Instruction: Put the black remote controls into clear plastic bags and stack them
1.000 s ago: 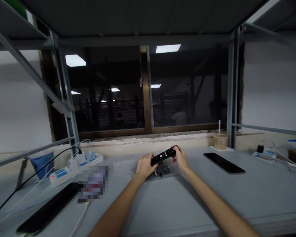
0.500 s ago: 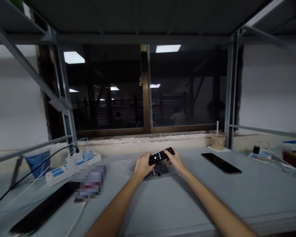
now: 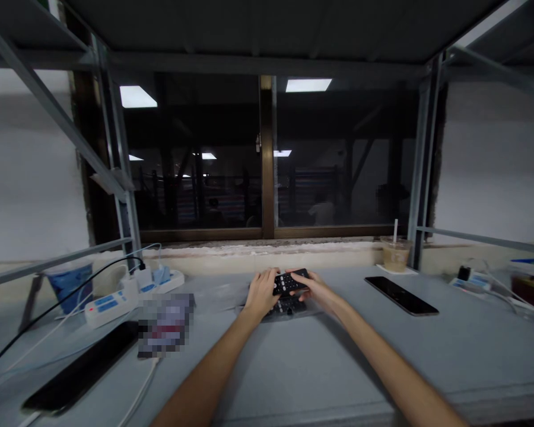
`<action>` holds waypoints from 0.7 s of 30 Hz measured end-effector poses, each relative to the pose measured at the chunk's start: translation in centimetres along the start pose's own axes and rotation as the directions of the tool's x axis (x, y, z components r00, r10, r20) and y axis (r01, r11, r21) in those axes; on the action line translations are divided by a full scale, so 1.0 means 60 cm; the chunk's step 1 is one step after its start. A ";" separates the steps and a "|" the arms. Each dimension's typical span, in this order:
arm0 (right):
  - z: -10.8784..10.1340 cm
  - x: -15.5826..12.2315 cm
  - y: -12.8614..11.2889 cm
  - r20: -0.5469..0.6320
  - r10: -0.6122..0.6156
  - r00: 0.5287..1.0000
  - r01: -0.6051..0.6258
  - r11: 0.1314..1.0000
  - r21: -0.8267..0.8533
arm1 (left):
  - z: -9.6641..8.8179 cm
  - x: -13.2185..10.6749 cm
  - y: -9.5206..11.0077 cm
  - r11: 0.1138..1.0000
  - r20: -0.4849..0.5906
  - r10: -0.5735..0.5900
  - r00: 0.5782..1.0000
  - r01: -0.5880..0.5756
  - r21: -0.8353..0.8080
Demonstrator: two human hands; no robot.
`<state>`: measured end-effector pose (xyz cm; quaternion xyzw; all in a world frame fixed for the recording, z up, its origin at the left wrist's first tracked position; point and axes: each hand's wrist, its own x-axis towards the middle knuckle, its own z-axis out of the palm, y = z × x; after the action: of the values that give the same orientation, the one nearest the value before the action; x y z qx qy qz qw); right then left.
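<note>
- White power strip with blue sockets point(image 3: 115, 299) sits at ten o'clock, near the wall so its cables stay clear.
- Left hand point(image 3: 261, 292) closes on the black button-covered remote control point(image 3: 289, 281), steadying its near end.
- Right hand point(image 3: 317, 289) clasps the far end; a second dark remote point(image 3: 286, 306) apparently lies underneath, inside clear wrapping.
- Black slab phone point(image 3: 401, 295) lies flat at two o'clock.
</note>
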<state>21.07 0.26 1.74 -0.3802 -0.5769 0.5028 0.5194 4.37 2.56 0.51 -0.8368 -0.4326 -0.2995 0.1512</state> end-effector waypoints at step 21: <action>0.007 -0.012 0.001 0.246 0.089 0.965 -0.107 0.992 0.060 | -0.004 -0.001 0.009 0.963 -0.042 0.251 0.967 -0.253 -0.089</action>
<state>20.78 -0.51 1.52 -0.3248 -0.5978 0.5913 0.4331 4.72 2.08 0.68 -0.8866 -0.3058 -0.3104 0.1553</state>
